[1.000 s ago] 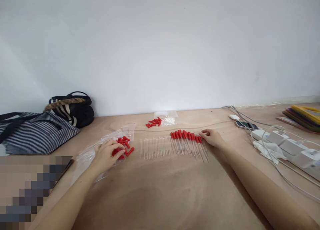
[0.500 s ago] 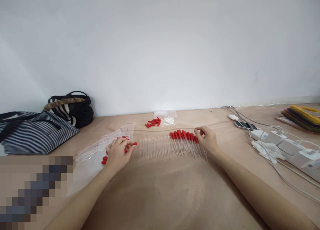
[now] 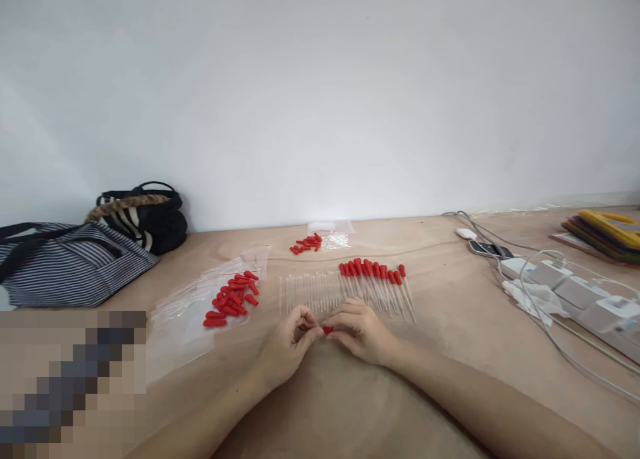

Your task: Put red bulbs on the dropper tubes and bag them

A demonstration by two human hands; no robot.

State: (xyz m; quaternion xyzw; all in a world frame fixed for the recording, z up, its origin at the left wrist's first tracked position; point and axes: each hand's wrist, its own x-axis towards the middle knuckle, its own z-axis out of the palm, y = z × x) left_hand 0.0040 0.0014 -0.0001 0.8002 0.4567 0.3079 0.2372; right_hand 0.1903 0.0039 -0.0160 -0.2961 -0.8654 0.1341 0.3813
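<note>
My left hand and my right hand meet over the middle of the table. Between their fingertips shows a red rubber dropper bulb, pinched from both sides; whether a glass tube is with it is hidden. Just beyond the hands lies a row of bare glass dropper tubes. To its right, several droppers with red bulbs fitted lie side by side, the rightmost set slightly apart. Left of my left hand, a heap of loose red bulbs rests on clear plastic zip bags.
Farther back lie small red bulbs beside a clear bag of tubes. At left stand a striped bag and a black bag. On the right are a power strip with chargers, cables, a black device and stacked coloured frames.
My left hand has come right from the bulb heap with a red bulb. My right hand has left the fitted droppers, where another now lies at the right end, and moved in toward the left.
</note>
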